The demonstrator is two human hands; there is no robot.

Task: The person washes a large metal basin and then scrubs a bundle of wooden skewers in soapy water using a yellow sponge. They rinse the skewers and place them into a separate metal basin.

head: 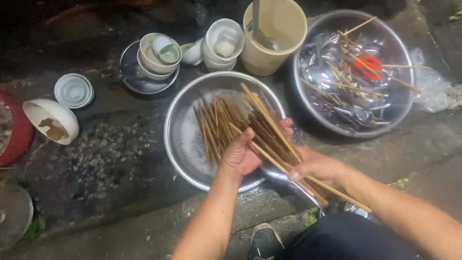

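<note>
A bundle of wooden chopsticks (262,123) lies slanted across a steel basin (179,139) holding soapy water. My left hand (240,154) grips the bundle from below near its middle. At the bundle's near end my right hand (317,166) closes around it, just outside the basin's rim. More chopsticks (211,127) lie loose in the basin to the left of my hands.
A larger steel basin (402,62) at the back right holds spoons, chopsticks and something red. A tan bucket (274,36) stands behind. Stacked white bowls (156,55) and cups (222,41) sit at the back, a dirty bowl (50,120) at left. My shoe (263,240) rests on wet concrete.
</note>
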